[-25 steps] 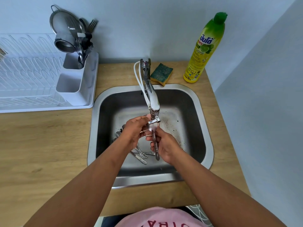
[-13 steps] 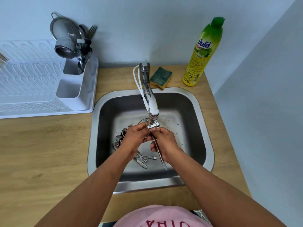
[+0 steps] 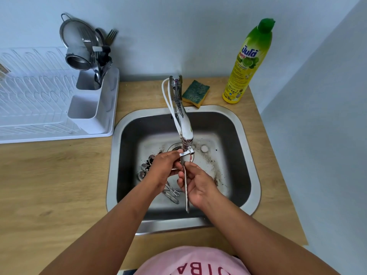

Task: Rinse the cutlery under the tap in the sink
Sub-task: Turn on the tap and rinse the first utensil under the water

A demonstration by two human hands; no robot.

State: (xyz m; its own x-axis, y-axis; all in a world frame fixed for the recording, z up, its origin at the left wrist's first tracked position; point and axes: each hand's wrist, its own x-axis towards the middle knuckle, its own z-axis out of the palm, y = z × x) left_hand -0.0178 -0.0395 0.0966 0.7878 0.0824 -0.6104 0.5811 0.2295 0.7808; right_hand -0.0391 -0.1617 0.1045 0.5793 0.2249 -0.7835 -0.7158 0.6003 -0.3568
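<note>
Over the steel sink (image 3: 246, 135), both hands meet just below the tap's spout (image 3: 186, 143). My right hand (image 3: 198, 185) grips a steel spoon (image 3: 186, 197) by its handle, with the bowl end up under the spout. My left hand (image 3: 164, 169) has its fingertips on the spoon's bowl end. Several dirty spoons and other cutlery (image 3: 170, 192) lie on the sink floor under my left hand, partly hidden. Dark specks are scattered across the sink floor.
A white dish rack (image 3: 39, 124) stands on the wooden counter (image 3: 49, 185) at the left, its caddy holding clean cutlery and a strainer (image 3: 83, 48). A green-yellow sponge (image 3: 195, 93) and a dish soap bottle (image 3: 248, 62) stand behind the sink. A wall closes the right side.
The hands stay under the spout, working along the spoon. The spoon's handle now points straight down toward me. The camera has tilted slightly.
</note>
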